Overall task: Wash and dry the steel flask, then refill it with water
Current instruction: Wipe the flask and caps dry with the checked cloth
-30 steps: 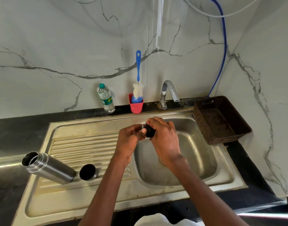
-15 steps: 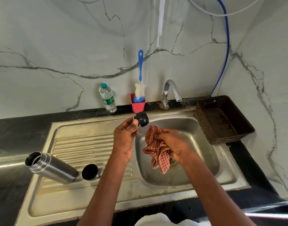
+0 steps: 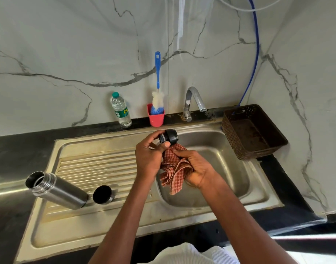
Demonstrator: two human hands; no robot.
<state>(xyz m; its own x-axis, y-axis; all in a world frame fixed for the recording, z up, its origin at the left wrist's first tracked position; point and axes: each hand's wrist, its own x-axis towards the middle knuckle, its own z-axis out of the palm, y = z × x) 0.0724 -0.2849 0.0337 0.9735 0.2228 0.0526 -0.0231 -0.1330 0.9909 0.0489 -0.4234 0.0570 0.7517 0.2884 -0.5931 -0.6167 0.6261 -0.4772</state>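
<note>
cloth [image 3: 173, 171] now under one stopper [image 3: 168, 137], both hands gripping.

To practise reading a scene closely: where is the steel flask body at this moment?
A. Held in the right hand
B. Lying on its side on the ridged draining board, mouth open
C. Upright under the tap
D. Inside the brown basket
B. The steel flask lies on its side on the draining board with its mouth uncapped, beside the steel cup; the hands hold other things.
</note>
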